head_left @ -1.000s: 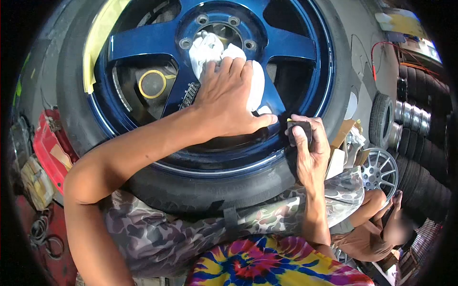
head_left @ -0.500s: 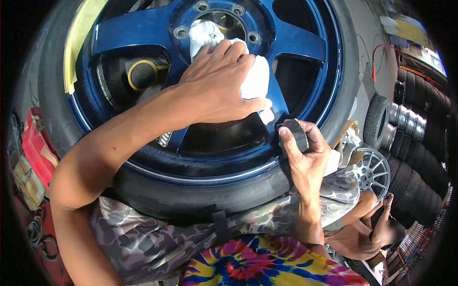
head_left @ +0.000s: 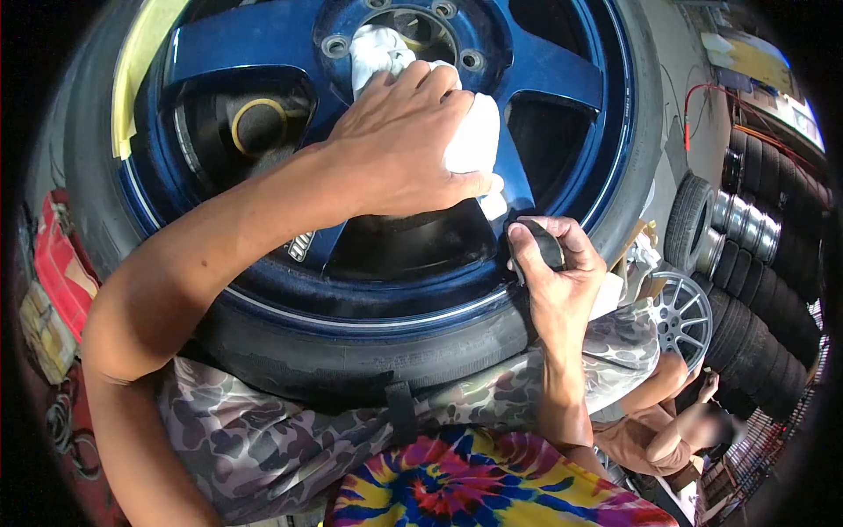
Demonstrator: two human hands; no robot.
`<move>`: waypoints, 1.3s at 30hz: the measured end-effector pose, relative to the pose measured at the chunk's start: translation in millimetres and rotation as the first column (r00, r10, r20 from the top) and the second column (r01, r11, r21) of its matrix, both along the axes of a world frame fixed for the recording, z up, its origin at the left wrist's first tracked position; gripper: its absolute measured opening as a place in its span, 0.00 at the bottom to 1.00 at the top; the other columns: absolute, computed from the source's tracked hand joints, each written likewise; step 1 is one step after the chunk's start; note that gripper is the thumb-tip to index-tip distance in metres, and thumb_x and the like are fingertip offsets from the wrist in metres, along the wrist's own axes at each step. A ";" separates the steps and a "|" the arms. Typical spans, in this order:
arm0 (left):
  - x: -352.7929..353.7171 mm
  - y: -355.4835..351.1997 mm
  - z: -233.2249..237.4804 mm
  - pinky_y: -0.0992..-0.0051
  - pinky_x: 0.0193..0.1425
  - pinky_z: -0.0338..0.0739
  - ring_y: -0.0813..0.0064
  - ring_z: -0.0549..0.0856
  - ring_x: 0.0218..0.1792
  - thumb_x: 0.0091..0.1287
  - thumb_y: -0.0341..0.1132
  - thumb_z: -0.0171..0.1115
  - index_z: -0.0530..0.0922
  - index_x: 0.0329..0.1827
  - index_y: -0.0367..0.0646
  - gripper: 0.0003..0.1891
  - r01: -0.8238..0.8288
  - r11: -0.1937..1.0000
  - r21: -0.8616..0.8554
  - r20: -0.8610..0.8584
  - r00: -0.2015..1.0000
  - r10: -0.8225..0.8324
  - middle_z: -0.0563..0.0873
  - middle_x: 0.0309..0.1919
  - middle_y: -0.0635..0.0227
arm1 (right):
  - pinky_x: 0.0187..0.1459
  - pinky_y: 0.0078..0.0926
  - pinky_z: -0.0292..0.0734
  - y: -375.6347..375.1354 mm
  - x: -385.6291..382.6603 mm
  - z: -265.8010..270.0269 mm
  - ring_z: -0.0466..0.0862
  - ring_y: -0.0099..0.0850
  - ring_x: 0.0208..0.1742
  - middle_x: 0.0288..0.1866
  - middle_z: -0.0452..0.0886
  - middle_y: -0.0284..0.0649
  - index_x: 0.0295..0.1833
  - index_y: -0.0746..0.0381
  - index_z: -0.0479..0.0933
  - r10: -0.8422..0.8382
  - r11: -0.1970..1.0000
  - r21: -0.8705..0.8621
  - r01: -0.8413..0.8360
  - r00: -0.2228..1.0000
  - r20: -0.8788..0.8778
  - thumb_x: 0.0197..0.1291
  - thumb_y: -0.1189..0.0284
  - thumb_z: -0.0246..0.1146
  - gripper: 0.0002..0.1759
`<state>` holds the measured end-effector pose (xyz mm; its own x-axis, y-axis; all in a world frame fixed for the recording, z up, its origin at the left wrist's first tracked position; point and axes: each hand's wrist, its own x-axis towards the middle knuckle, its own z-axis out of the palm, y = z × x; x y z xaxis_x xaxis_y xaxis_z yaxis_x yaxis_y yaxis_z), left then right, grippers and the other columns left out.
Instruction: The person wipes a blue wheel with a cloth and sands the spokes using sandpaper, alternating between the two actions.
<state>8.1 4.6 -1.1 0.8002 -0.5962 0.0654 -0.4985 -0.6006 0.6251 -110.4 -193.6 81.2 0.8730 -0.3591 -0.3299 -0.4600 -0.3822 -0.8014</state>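
Observation:
A blue spoked wheel rim [head_left: 237,44] with a black tire [head_left: 421,360] around it lies in front of me. My left hand [head_left: 404,145] is closed over a white cloth [head_left: 474,136], pressing it on a spoke near the hub; more of the bunched cloth sticks out beyond the fingers. Between the thumb and fingers of my right hand [head_left: 562,268] is a folded piece of dark grey sandpaper [head_left: 546,246]. It rests at the outer end of that same spoke, by the rim's edge. Its underside is hidden.
Yellow masking tape [head_left: 125,105] runs along the tire's left edge. On the right are stacked tires [head_left: 755,281], a silver wheel [head_left: 680,321] and another person [head_left: 650,439] sitting low. A red case [head_left: 66,255] lies at the left.
My right hand has shifted slightly, and the sandpaper in it has tilted. The left hand stays on the cloth. The other person's arm and head have moved a little.

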 end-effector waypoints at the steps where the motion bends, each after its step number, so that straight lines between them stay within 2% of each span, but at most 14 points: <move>1: 0.1 0.1 -0.2 0.46 0.79 0.67 0.50 0.75 0.73 0.64 0.60 0.76 0.77 0.74 0.34 0.44 -0.002 1.000 0.000 -0.001 1.000 0.002 0.77 0.71 0.50 | 0.40 0.18 0.80 0.2 0.3 -0.1 0.85 0.17 0.35 0.36 0.90 0.33 0.47 0.67 0.88 0.002 1.000 0.000 -0.002 1.000 -0.001 0.69 0.78 0.77 0.05; 22: 2.5 0.9 2.6 0.48 0.77 0.68 0.52 0.76 0.73 0.63 0.62 0.76 0.79 0.73 0.34 0.45 0.013 1.000 0.027 -0.054 0.998 -0.012 0.79 0.70 0.51 | 0.38 0.17 0.79 3.8 2.9 -0.4 0.85 0.17 0.34 0.34 0.89 0.33 0.45 0.67 0.88 0.020 0.999 -0.033 -0.020 1.000 0.022 0.69 0.78 0.76 0.04; 34: 1.2 0.6 -1.5 0.49 0.76 0.70 0.51 0.76 0.72 0.63 0.62 0.76 0.79 0.71 0.33 0.44 0.004 1.000 0.019 -0.013 1.000 -0.004 0.79 0.69 0.51 | 0.38 0.18 0.79 4.4 3.9 0.5 0.85 0.18 0.34 0.35 0.90 0.33 0.44 0.67 0.87 0.030 0.999 -0.025 -0.029 0.999 0.025 0.69 0.79 0.76 0.04; 36: 0.5 -0.3 -4.7 0.49 0.75 0.70 0.51 0.77 0.71 0.63 0.62 0.76 0.80 0.71 0.33 0.44 -0.016 1.000 -0.009 0.041 0.999 0.017 0.79 0.68 0.51 | 0.38 0.18 0.79 6.6 4.3 1.3 0.85 0.17 0.34 0.35 0.90 0.33 0.44 0.67 0.87 0.023 0.999 -0.034 -0.023 1.000 0.019 0.69 0.79 0.76 0.04; 39: 0.6 0.7 -3.6 0.48 0.75 0.70 0.51 0.77 0.71 0.63 0.62 0.76 0.80 0.71 0.34 0.44 -0.004 1.000 -0.023 0.014 1.000 0.004 0.80 0.68 0.51 | 0.38 0.17 0.79 4.3 3.7 1.0 0.84 0.17 0.34 0.35 0.90 0.33 0.44 0.67 0.87 0.034 0.998 -0.047 -0.033 0.999 0.025 0.69 0.79 0.76 0.04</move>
<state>8.7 5.4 -4.7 0.8015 -0.5912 0.0901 -0.5050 -0.5882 0.6317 -106.7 -189.3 82.2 0.8928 -0.3439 -0.2909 -0.4259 -0.4344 -0.7936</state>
